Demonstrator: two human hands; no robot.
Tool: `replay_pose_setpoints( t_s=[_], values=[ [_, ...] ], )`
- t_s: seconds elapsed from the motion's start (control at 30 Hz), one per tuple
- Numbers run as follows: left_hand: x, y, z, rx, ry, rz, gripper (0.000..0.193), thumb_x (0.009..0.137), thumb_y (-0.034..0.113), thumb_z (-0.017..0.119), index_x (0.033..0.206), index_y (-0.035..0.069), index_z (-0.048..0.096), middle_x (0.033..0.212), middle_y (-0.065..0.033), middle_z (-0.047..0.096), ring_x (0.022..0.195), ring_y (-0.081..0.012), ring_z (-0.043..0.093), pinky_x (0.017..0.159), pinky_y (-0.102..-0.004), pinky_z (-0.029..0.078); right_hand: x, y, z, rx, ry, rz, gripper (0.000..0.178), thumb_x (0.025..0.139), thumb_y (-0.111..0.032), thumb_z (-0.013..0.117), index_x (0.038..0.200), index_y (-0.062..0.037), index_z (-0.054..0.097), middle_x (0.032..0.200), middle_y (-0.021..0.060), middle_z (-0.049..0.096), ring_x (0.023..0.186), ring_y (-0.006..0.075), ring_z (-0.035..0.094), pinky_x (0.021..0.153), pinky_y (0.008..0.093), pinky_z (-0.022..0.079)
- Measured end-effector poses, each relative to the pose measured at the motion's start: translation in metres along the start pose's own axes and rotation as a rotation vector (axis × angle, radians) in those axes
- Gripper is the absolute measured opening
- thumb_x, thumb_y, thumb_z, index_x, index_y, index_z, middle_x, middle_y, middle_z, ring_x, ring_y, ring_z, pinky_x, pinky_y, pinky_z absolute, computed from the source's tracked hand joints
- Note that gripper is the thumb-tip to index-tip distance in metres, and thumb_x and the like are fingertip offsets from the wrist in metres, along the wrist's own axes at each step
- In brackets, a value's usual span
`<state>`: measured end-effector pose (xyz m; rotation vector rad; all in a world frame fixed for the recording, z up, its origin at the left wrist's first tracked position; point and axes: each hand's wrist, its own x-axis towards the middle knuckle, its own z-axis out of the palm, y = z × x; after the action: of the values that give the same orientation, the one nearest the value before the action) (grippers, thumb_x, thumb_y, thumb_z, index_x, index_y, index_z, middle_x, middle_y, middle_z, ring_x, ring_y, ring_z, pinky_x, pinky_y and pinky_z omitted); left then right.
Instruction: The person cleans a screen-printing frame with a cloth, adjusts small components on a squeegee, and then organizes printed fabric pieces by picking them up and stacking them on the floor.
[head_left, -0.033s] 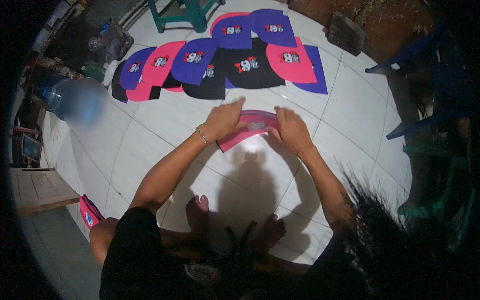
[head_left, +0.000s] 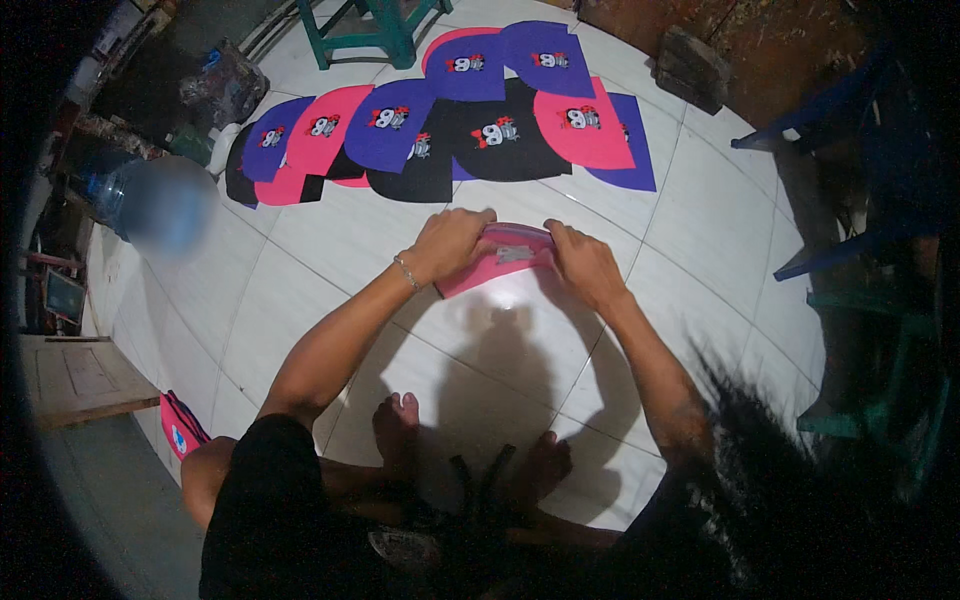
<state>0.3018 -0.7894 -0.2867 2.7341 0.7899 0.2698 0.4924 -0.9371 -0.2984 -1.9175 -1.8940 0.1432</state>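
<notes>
My left hand (head_left: 452, 245), with a bracelet at its wrist, grips the left end of a pink sheet piece (head_left: 480, 273). At the other end, my right hand (head_left: 588, 264) is closed on its upper right edge. Held up above the floor, the piece bends between both hands; a grey print shows on it and a purplish band runs along its top edge. My fingers hide both ends. Beyond my hands lie several overlapping rounded pieces with a cartoon figure in a red bow: purple (head_left: 392, 122), pink (head_left: 588, 125) and black (head_left: 497, 140).
White tiles (head_left: 330, 240) make up the floor. Around it stand a green stool (head_left: 385, 40), a large water bottle (head_left: 165, 205), a dark block (head_left: 692, 68) and blue chair legs (head_left: 815, 258). A pink pouch (head_left: 182, 425) lies by my left knee.
My left fingers, raised a little before, now lie lower along the top edge of the pink piece. Its lower left corner has shifted slightly upward. My right hand has dipped slightly.
</notes>
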Motion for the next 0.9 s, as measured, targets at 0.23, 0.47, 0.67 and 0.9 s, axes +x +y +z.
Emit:
replay_pose_setpoints(
  t_s=[0.23,0.47,0.67,0.9],
  values=[
    [-0.007,0.005,-0.003,-0.054,-0.036,-0.082,0.022,0.084,0.025,0.068,0.091,0.004,0.062,0.079,-0.0203,0.066,0.083,-0.0411,0.066,0.07,-0.0503,0.051,-0.003,-0.012,-0.008,0.154,-0.023,0.063,0.024,0.092,-0.022,0.057,0.109,-0.0062,0.05,0.087,0.0197,0.065,0.076,0.0392,0.065,0.067,0.0507,0.051],
    [0.003,-0.002,-0.018,-0.087,-0.13,-0.02,0.022,0.083,0.021,0.069,0.099,0.008,0.063,0.078,-0.021,0.067,0.081,-0.043,0.065,0.07,-0.0524,0.051,-0.002,-0.002,-0.003,0.211,-0.048,0.042,0.033,0.086,-0.014,0.061,0.115,-0.006,0.046,0.088,0.0213,0.063,0.08,0.0426,0.064,0.069,0.0522,0.05],
    [-0.002,-0.014,0.006,-0.227,-0.161,0.024,0.019,0.08,0.01,0.066,0.099,0.008,0.068,0.08,-0.0206,0.068,0.083,-0.0429,0.065,0.073,-0.0512,0.051,0.002,0.007,-0.003,0.217,-0.119,0.06,0.027,0.09,-0.013,0.058,0.113,-0.0023,0.048,0.088,0.0261,0.061,0.084,0.0457,0.061,0.072,0.0502,0.048],
    [-0.029,-0.013,0.024,-0.791,-0.28,-0.326,0.021,0.078,0.006,0.073,0.098,0.005,0.073,0.08,-0.0117,0.072,0.075,-0.0223,0.069,0.069,-0.0346,0.054,0.033,0.012,-0.017,0.144,-0.207,0.015,0.024,0.084,-0.012,0.065,0.106,-0.0048,0.059,0.092,0.0212,0.064,0.084,0.04,0.062,0.074,0.0486,0.049]
  ],
)
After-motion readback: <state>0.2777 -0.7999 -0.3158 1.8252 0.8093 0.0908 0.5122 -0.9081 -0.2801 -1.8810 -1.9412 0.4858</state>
